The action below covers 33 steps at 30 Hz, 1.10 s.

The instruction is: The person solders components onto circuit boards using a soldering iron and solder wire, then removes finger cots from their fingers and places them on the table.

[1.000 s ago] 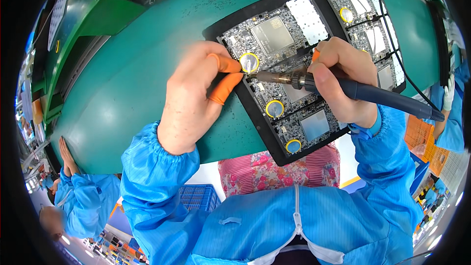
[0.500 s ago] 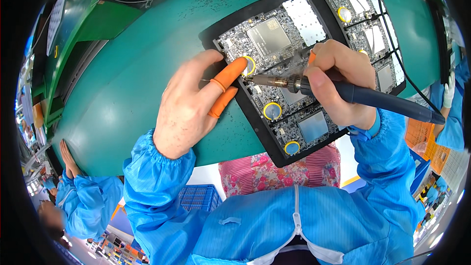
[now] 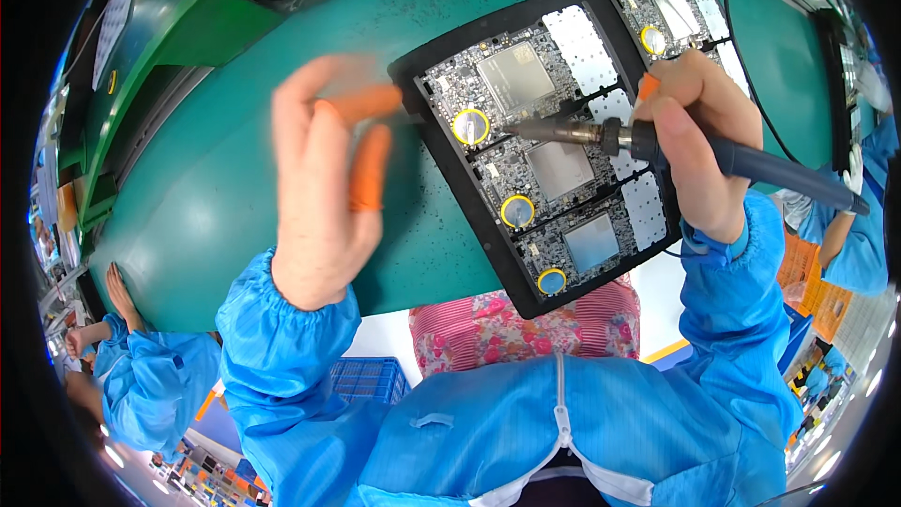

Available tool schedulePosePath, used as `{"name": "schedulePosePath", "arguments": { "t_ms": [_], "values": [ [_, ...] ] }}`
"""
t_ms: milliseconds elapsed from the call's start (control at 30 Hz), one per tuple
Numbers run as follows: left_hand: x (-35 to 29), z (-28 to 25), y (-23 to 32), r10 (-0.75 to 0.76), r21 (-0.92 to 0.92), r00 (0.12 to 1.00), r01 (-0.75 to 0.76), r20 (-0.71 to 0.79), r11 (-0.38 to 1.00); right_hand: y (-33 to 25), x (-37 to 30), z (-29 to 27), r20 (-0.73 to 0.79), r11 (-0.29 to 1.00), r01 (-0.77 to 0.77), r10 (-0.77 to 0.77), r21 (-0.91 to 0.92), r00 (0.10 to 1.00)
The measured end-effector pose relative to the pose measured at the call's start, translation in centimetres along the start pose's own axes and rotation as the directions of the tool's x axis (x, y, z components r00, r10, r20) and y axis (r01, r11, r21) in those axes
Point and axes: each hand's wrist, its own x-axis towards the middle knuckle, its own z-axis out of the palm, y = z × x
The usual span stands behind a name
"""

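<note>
Left hand (image 3: 324, 174), blurred, hangs over the green table (image 3: 216, 197) with its orange-capped fingers (image 3: 370, 171) spread apart, left of the black tray (image 3: 495, 244). Inside, a yellow-rimmed coin cell (image 3: 470, 127) sits on the upper left circuit board (image 3: 458, 77), just beside the tip of a soldering iron (image 3: 615, 137), which the right hand (image 3: 704, 136) pinches.

A black tray (image 3: 497, 247) and scattered dark specks (image 3: 405, 11) lie on the green bench (image 3: 211, 192).
</note>
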Motion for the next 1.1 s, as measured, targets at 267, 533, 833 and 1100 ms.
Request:
{"name": "schedulePosePath", "arguments": {
  "t_ms": [267, 533, 833, 1100],
  "values": [
    [0.2, 1.7, 0.6, -0.065, -0.098, 0.997, 0.061, -0.032, 0.993, 2.3, 1.2, 1.1, 0.000, 0.993, -0.027, 0.027, 0.116, 1.000],
    [0.7, 2.7, 1.2, -0.049, -0.080, 0.997, 0.044, -0.059, 0.996, 2.7, 1.1, 1.1, 0.039, 0.998, 0.010, -0.013, 0.068, 0.999],
    [0.8, 2.9, 1.3, -0.081, -0.075, 0.996, 0.077, -0.044, 0.994, 2.7, 1.2, 1.5, 0.040, 0.998, -0.015, 0.013, 0.054, 0.999],
    [0.9, 3.1, 1.4, -0.067, -0.080, 0.998, 0.067, -0.002, 0.995, 2.8, 1.3, 1.7, 0.035, 0.999, -0.015, 0.013, 0.045, 0.999]
  ]
}}
